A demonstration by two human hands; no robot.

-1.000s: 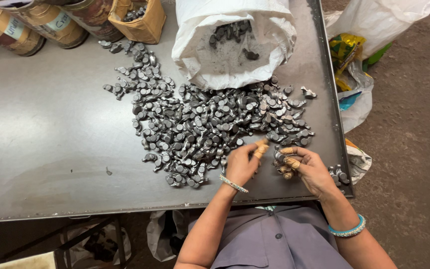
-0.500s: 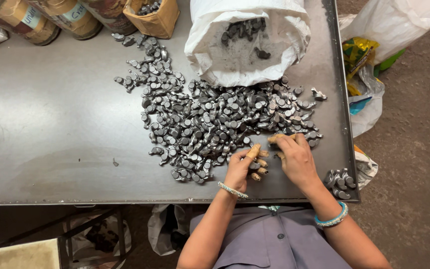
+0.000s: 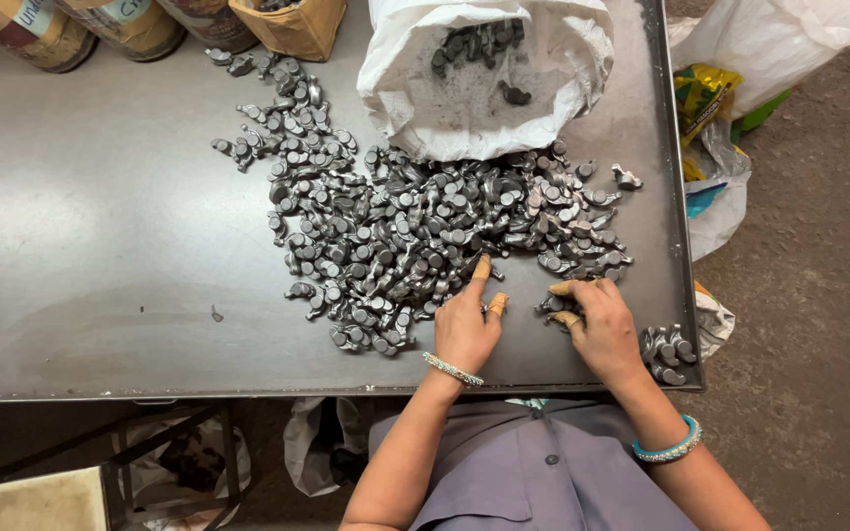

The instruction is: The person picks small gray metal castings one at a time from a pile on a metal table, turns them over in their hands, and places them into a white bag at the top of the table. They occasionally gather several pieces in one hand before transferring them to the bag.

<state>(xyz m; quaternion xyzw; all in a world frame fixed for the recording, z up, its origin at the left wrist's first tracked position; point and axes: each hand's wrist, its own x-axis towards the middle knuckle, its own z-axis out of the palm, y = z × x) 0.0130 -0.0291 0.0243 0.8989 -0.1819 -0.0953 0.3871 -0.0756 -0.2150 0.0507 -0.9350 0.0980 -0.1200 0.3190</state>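
A wide heap of small dark metal parts [image 3: 415, 226] covers the middle of a grey metal table [image 3: 100, 246]. My left hand [image 3: 466, 324], wearing taped fingertips and a beaded bracelet, rests at the heap's near edge with its index finger stretched onto the parts. My right hand [image 3: 602, 324], with taped fingertips and a blue bangle, is curled over a few metal parts [image 3: 555, 303] just right of the left hand. An open white sack [image 3: 489, 74] with more parts inside lies at the back of the heap.
Cardboard drums [image 3: 71, 29] and a small brown box [image 3: 292, 25] stand along the back left. A small pile of parts [image 3: 666, 349] sits at the table's near right corner. White bags [image 3: 769, 39] and a coloured bag [image 3: 705, 93] lie on the ground to the right.
Both hands have shifted slightly along the heap's near edge; the left index finger now reaches into the parts and the right hand closes over a few pieces.
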